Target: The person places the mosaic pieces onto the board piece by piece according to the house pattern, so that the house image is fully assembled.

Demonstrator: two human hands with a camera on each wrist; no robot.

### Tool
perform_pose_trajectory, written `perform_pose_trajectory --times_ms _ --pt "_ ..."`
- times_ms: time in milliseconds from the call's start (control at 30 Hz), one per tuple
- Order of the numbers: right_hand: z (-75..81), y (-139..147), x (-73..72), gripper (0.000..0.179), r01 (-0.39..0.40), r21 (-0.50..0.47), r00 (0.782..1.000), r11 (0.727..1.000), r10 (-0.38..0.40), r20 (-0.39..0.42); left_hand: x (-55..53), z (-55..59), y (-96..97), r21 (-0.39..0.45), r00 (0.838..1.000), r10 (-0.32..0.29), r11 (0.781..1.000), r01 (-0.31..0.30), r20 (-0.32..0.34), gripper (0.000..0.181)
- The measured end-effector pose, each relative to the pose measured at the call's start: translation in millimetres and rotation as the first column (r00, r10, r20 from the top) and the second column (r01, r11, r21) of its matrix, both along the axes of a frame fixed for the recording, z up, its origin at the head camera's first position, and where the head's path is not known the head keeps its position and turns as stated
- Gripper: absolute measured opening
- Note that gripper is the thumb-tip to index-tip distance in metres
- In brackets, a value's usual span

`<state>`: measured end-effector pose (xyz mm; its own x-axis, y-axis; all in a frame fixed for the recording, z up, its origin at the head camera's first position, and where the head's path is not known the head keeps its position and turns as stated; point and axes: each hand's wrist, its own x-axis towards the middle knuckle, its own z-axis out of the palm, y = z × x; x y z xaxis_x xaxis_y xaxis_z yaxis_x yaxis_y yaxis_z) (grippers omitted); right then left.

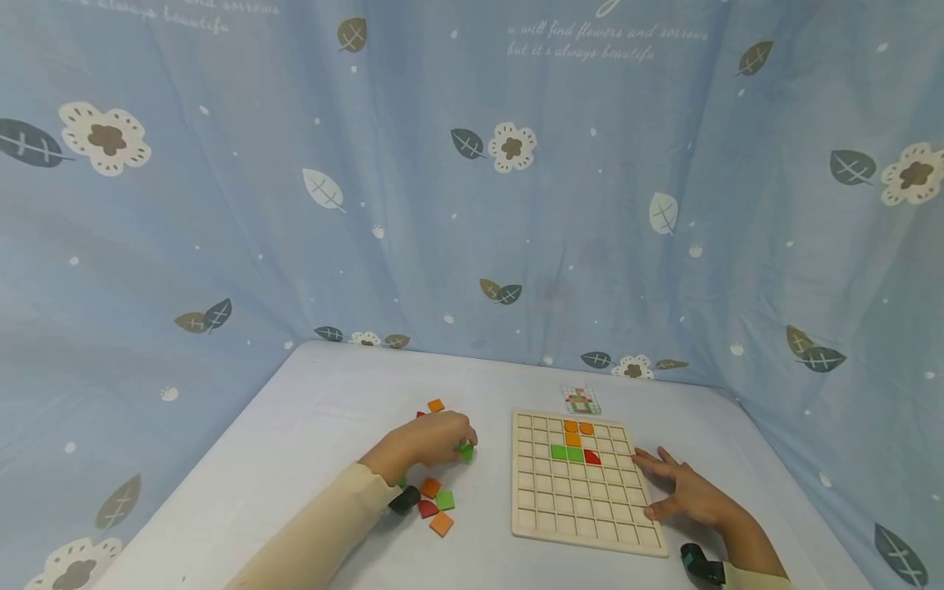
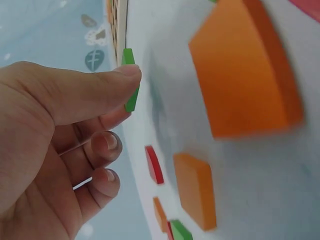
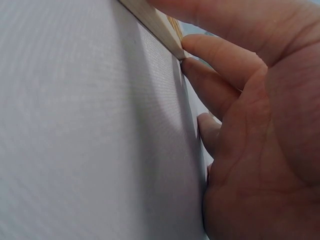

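Note:
Between its thumb and forefinger my left hand pinches a flat green tile, held just off the table left of the wooden grid board. The other left fingers are loosely bent. My right hand rests at the board's right edge, its spread fingers touching the rim. On the board lie two orange round tiles, an orange square tile, two green square tiles in a row, and a red quarter-circle tile beside them.
Loose tiles lie around the left hand, among them an orange square, a green square and a red quarter-circle. Some are partly hidden by the hand. Behind the board lies a small pattern card. A blue curtain hangs behind the white table.

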<state>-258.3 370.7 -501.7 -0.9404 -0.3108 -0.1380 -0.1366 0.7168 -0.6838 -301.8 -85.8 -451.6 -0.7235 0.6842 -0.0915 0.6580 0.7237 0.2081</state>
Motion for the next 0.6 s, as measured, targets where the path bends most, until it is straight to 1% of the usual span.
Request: perform_pose_trajectory --times_ms 200,367,500,600 --pt "3.2 -0.9 0.9 0.096 -0.017 -0.018 1.0 1.0 0.017 0.002 -4.2 1.7 11.4 -0.001 0.999 -0.037 0.999 0.037 -0.034 0.028" --pt "3.5 -1.3 0.9 0.096 -0.019 -0.012 1.0 1.0 0.019 -0.001 -6.4 2.1 20.4 -0.015 0.997 -0.049 0.999 0.048 -0.058 0.027" --pt "3.2 -0.9 0.6 0.097 -0.016 -0.006 1.0 1.0 0.016 -0.002 -6.2 -0.1 26.6 -0.007 0.999 -0.026 1.0 0.026 -0.021 0.027" --pt "3.3 -0.4 0.6 0.097 -0.01 -0.012 1.0 1.0 0.01 0.004 -5.8 -4.4 29.5 0.0 1.0 -0.013 1.0 0.013 0.002 0.026"
